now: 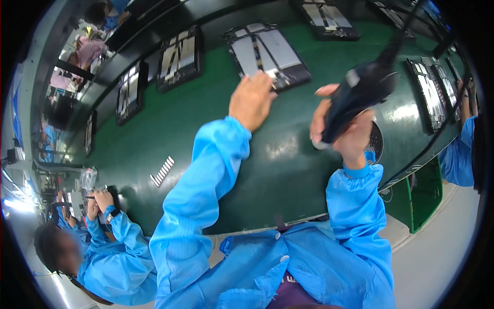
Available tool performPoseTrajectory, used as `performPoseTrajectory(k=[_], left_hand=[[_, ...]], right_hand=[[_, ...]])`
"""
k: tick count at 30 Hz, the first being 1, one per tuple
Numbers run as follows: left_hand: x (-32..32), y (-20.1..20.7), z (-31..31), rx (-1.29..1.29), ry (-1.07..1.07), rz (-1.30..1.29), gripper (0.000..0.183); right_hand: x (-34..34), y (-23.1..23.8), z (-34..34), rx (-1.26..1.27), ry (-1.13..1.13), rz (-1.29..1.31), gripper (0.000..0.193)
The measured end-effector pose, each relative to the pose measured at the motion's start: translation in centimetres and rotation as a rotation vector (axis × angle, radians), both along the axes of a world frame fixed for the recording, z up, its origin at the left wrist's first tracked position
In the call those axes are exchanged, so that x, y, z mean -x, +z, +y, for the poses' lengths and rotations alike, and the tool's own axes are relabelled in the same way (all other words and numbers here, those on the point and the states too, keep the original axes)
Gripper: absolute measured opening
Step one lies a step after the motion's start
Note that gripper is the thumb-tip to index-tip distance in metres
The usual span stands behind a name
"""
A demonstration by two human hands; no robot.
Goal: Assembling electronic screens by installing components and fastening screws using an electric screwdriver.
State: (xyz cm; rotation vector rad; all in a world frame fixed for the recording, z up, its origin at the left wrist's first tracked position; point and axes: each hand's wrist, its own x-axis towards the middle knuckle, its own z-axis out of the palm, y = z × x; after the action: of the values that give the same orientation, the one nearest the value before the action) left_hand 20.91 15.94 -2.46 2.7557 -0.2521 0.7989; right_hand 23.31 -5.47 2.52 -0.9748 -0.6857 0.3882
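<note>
Right hand (350, 133) grips black tool (362, 88); shirt (289, 295) bears lettering (292, 278)

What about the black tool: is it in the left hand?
No, the right hand holds the black tool, away from the left hand.

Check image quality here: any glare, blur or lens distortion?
Head view throughout: pale glare patches on the flat green bench; the bulky black handheld tool looks soft, perhaps from motion; fisheye bends the bench's edge; a bright white light flares far left.
</note>
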Motion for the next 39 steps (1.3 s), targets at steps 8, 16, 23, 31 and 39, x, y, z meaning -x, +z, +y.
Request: performPoseTrajectory(k=[8,16,23,31,39], left_hand=[[-6.9,0.3,9.0,0.066,0.156,0.135,0.032],[0.5,5.4,20.6,-0.401,0.545,0.645,0.042],[2.0,3.7,26.0,-0.319,0.516,0.716,0.077],[1.9,4.3,23.8,-0.405,0.737,0.013,0.031],[6.0,12.0,19.3,-0.264,0.801,-0.361,0.027]], right_hand=[[0.5,-1.5,1.4,-0.088,0.117,0.123,0.061],[0.3,0.0,1.3,0.119,0.009,0.036,0.050],[0.6,-0.8,1.5,0.105,-0.058,0.088,0.036],[0.2,-1.1,1.8,0.173,-0.105,0.101,0.032],[-0.2,0.2,1.1,0.197,-0.062,0.002,0.047]])
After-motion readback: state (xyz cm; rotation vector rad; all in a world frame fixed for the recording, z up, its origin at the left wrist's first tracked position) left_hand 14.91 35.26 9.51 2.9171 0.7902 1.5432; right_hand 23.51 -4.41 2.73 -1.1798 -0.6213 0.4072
